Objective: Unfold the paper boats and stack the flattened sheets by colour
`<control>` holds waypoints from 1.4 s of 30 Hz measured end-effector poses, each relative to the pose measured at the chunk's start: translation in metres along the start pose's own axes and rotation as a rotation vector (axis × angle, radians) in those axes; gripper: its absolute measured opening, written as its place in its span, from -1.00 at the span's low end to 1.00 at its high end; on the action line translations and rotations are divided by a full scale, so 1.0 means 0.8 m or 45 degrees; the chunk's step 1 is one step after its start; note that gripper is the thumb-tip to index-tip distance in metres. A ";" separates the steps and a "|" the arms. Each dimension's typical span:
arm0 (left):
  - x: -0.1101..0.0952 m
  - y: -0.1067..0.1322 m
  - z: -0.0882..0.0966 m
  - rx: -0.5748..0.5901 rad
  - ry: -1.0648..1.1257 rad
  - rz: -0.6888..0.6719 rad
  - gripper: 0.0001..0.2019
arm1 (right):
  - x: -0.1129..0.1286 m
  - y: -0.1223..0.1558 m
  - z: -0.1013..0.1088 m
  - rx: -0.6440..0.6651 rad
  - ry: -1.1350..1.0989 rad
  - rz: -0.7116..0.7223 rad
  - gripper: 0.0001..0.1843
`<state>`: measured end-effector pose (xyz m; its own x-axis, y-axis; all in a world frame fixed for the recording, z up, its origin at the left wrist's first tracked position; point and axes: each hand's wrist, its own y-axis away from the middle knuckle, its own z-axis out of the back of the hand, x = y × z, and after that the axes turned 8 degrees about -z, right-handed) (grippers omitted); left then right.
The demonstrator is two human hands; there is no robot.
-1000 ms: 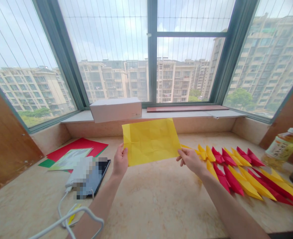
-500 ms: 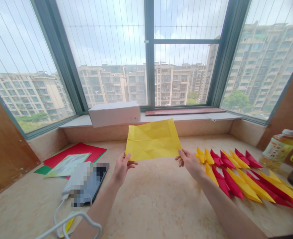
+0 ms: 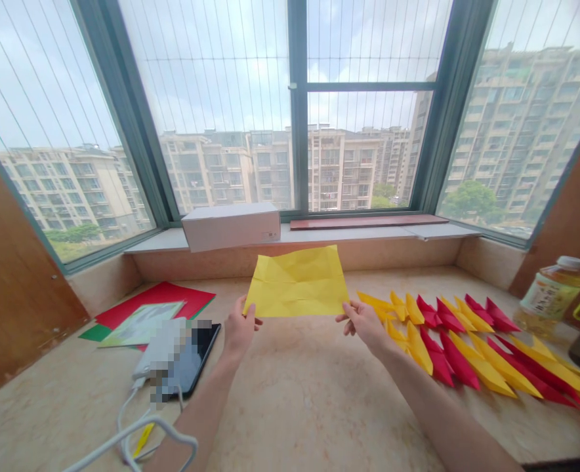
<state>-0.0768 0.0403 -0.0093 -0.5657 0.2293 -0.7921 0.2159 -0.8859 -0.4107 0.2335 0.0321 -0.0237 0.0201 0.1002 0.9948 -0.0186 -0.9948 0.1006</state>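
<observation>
A creased yellow paper sheet (image 3: 297,283) is held up above the marble counter (image 3: 300,387), tilted back away from me. My left hand (image 3: 239,328) pinches its lower left corner. My right hand (image 3: 363,321) pinches its lower right corner. Both hands are closed on the sheet's near edge.
Rows of folded red and yellow paper pieces (image 3: 467,341) lie to the right. A bottle (image 3: 548,295) stands at the far right. Red and green sheets (image 3: 147,309), a phone (image 3: 191,357), a white charger with cable (image 3: 159,347) lie left. A white box (image 3: 231,225) rests on the sill.
The yellow sheet has tipped back from nearly upright to a flatter slant and sunk lower. Both hands kept their hold on its corners.
</observation>
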 end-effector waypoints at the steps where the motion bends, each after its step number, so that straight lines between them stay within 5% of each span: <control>1: 0.000 -0.003 0.001 -0.027 -0.122 -0.049 -0.62 | 0.000 -0.005 -0.001 -0.003 0.006 -0.033 -0.72; 4: -0.006 -0.021 -0.002 -0.054 -0.585 -0.301 -0.51 | 0.003 -0.028 -0.005 -0.011 0.039 -0.156 -0.78; 8: -0.016 -0.057 -0.021 0.314 -1.020 -0.507 -0.53 | 0.009 -0.067 -0.017 -0.059 0.178 -0.209 -0.80; 13: -0.001 -0.094 -0.055 0.626 -1.044 -0.482 -0.53 | 0.007 -0.097 -0.033 -0.119 0.571 -0.173 -0.78; 18: 0.023 -0.116 -0.076 0.791 -1.012 -0.449 -0.40 | 0.014 -0.104 -0.034 -0.269 1.113 -0.024 -0.86; 21: 0.029 -0.127 -0.084 0.843 -0.979 -0.499 -0.42 | 0.026 -0.112 -0.051 -0.339 1.366 0.133 -0.72; 25: 0.036 -0.137 -0.097 0.884 -0.965 -0.536 -0.46 | 0.032 -0.135 -0.099 -0.194 1.540 0.342 -0.57; 29: 0.052 -0.135 -0.103 0.902 -0.961 -0.528 -0.49 | 0.015 -0.165 -0.131 -0.089 1.690 0.326 -0.31; 33: 0.062 -0.134 -0.102 0.868 -0.948 -0.514 -0.47 | -0.008 -0.187 -0.131 0.040 1.753 0.177 -0.28; 42: 0.065 -0.165 -0.142 0.856 -0.955 -0.462 -0.44 | -0.017 -0.199 -0.125 0.039 1.713 0.267 -0.26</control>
<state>-0.0447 0.2152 -0.0476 -0.9021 0.4201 -0.0985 -0.4169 -0.9075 -0.0518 0.1361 0.1908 -0.0516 -0.9622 -0.1272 0.2409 0.1220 -0.9919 -0.0364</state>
